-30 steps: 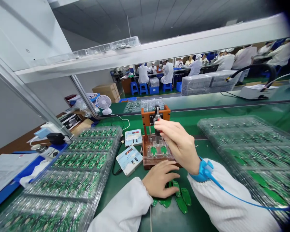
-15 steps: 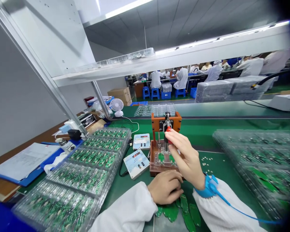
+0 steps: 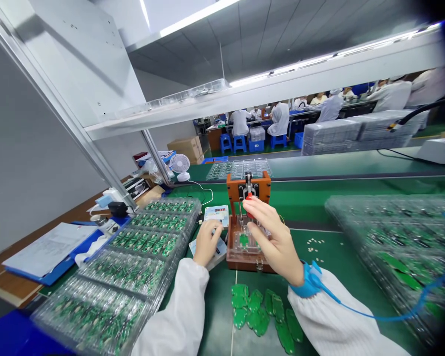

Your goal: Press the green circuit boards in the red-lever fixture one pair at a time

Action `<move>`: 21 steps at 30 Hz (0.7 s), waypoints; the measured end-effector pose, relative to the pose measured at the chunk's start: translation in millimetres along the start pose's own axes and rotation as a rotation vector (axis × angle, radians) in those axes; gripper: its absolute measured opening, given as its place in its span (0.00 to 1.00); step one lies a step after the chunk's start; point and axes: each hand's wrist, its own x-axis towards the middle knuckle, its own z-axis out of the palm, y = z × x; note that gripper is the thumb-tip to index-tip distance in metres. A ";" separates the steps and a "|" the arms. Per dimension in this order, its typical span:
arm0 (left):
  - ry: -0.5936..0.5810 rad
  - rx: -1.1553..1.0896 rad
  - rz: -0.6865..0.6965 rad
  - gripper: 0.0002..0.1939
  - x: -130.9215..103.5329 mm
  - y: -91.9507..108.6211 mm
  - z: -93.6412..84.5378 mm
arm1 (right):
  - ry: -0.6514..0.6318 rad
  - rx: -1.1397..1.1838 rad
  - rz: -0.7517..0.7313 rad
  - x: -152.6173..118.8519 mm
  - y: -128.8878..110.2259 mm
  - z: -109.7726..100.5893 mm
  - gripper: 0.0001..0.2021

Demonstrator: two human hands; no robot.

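Note:
My right hand [image 3: 276,237], a blue wrist strap [image 3: 311,281] around its wrist, is at the red clamp handle [image 3: 249,199] of an orange-and-brown test fixture [image 3: 232,188]. Its fingers lie long against the handle, the thumb lower down; they cover part of it. In the fixture's clear bed a green circuit board [image 3: 244,241] shows. My left hand [image 3: 206,243] hovers over or rests on the lower white meter box [image 3: 217,258], its fingers loosely bent and nothing visible in them. Several green boards [image 3: 259,320] lie in front of the fixture.
Clear trays of circuit boards [image 3: 148,242] stand at left, and more clear trays [image 3: 378,237] at right. Behind my left hand is a second meter box [image 3: 215,213]. Small pale pieces [image 3: 315,242] lie right of the fixture. A white fan [image 3: 180,164] stands farther back.
My left hand has moved from above the loose green boards up and left to the lower meter box, uncovering the boards. My right hand stays at the red handle.

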 end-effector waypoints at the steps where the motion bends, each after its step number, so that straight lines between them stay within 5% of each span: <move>1: -0.074 0.052 -0.042 0.13 9.1 -9.6 -5.4 | 0.000 0.004 0.002 0.3 -0.1 0.0 0.27; 2: -0.163 0.102 -0.081 0.16 17.7 -18.7 -10.3 | -0.001 0.008 0.000 0.7 -0.3 -0.1 0.27; 7: -0.632 0.274 -0.168 0.59 50.9 -45.0 -24.2 | -0.003 0.019 -0.019 3.4 -1.2 -1.7 0.27; 11: -0.909 0.431 -0.123 0.67 64.8 -45.0 -27.3 | 0.000 0.016 -0.034 4.2 -1.0 -2.5 0.26; 21: -0.966 0.467 -0.120 0.67 65.8 -45.1 -24.3 | -0.001 0.047 -0.029 2.5 1.8 -0.5 0.27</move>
